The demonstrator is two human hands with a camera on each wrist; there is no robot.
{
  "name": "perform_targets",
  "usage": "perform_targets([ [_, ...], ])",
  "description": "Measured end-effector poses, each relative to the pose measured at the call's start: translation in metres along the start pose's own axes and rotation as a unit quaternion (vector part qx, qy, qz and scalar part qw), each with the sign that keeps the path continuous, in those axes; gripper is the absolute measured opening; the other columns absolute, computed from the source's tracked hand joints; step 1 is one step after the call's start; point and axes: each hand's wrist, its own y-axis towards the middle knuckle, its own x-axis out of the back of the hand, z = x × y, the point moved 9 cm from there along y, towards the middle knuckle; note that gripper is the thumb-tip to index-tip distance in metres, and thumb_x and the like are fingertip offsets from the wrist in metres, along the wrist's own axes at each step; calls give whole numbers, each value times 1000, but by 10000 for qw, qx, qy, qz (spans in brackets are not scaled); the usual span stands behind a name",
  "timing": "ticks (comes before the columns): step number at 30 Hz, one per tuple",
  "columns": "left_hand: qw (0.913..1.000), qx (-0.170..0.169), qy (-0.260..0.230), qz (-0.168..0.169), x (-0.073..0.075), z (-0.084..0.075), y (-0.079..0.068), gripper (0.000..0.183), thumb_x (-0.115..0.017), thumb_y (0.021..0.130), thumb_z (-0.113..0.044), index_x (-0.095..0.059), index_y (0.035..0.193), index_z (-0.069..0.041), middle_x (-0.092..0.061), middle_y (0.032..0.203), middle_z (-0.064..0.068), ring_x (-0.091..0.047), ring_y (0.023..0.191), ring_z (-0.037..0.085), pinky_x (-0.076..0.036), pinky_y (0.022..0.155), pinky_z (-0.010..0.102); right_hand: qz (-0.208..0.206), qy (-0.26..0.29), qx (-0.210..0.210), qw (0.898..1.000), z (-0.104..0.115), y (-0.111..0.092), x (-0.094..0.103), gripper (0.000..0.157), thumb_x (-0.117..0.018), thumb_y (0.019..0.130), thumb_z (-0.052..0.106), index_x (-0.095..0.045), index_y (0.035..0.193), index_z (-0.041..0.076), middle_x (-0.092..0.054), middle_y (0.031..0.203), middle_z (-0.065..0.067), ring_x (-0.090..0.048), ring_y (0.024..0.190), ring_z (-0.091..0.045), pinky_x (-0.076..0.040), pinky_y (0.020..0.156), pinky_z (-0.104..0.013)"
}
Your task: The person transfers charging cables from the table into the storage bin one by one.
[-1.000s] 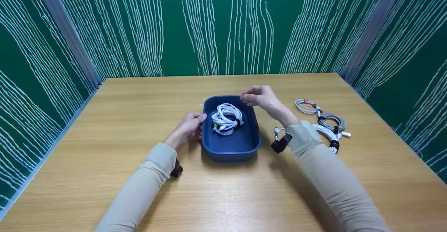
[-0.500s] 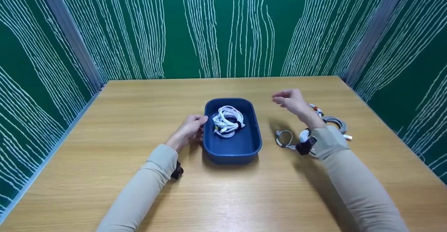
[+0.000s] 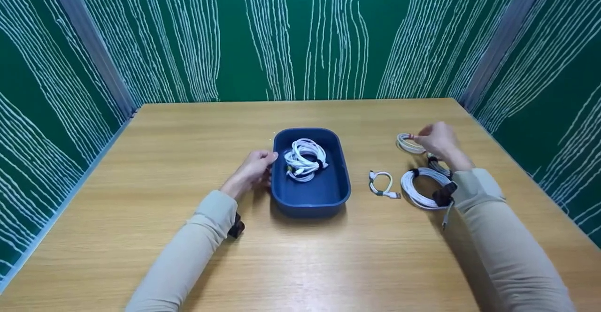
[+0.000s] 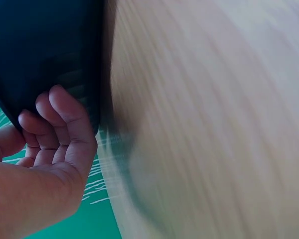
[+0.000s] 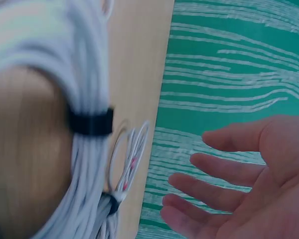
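Observation:
A dark blue plastic bin (image 3: 310, 211) stands mid-table, with a white coiled cable (image 3: 305, 159) strapped in black lying inside. At the bin's left rim is my left hand (image 3: 256, 169); the thumb lies at the rim and the bent fingers (image 4: 65, 112) rest against the outer wall. My right hand (image 3: 441, 140) hovers over the coils at the right, fingers spread and holding nothing in the right wrist view. Nearest it are a pale coil with red ties (image 3: 408, 144) and a grey coil (image 3: 436, 162), partly hidden by the hand.
A larger white coil (image 3: 413, 194) with a black strap (image 5: 92, 122) lies below the right forearm, overlapped by the black wrist camera (image 3: 445, 194). Between it and the bin sits a short looped USB cable (image 3: 382, 184). Green walls with white lines (image 3: 328, 40) enclose the wooden table (image 3: 211, 129).
My right hand has left the bin's far right corner and travelled right, over the coiled cables. My left hand stays at the bin, which keeps its place.

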Motion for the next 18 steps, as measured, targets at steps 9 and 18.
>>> perform_targets([
  [9, 9998, -200, -20, 83, 0, -1, -3, 29, -43, 103, -21, -45, 77, -8, -40, 64, 1, -40, 51, 13, -40, 47, 25, 846, -218, -31, 9962, -24, -1, -19, 46, -64, 86, 20, -58, 116, -15, -56, 119, -36, -53, 98, -38, -46, 78, -36],
  [18, 10000, -27, -7, -38, 0, 1, 2, 28, -44, 103, -23, -45, 79, -7, -41, 65, 1, -40, 50, 14, -40, 47, 27, 1153, -346, -129, 9926, -39, -3, -28, 50, -63, 86, 14, -50, 124, -16, -50, 123, -36, -48, 100, -39, -43, 88, -47],
])
